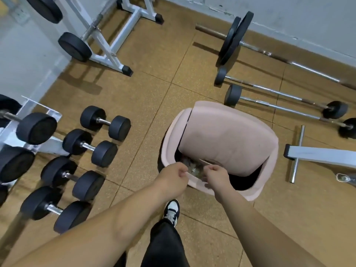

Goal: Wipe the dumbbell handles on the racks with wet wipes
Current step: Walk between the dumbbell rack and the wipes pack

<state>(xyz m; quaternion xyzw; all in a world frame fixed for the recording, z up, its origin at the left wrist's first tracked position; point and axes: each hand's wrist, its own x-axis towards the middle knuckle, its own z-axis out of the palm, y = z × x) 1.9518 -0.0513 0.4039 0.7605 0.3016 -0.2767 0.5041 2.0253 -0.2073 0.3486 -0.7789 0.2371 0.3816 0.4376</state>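
Note:
Both my forearms reach down to a pink swing-lid bin (269, 170) on the floor. My left hand (174, 176) has its fingers curled at the near rim and pinches a crumpled greyish wipe (191, 167) over the opening. Just right of it, my right hand (214, 176) is curled below the tilted lid's (227, 135) lower edge; whether it holds anything is unclear. Several black dumbbells (90, 147) with chrome handles lie in a row on the floor at the left. Beside them a white rack (48, 145) carries more dumbbells (35, 128).
Barbells (279, 105) and a loaded bar with plates (235, 35) lie on the floor at the right, near the wall. A white squat stand (107, 47) is at the back left and a bench foot (296, 153) at the right. My shoe (171, 211) is just below the bin.

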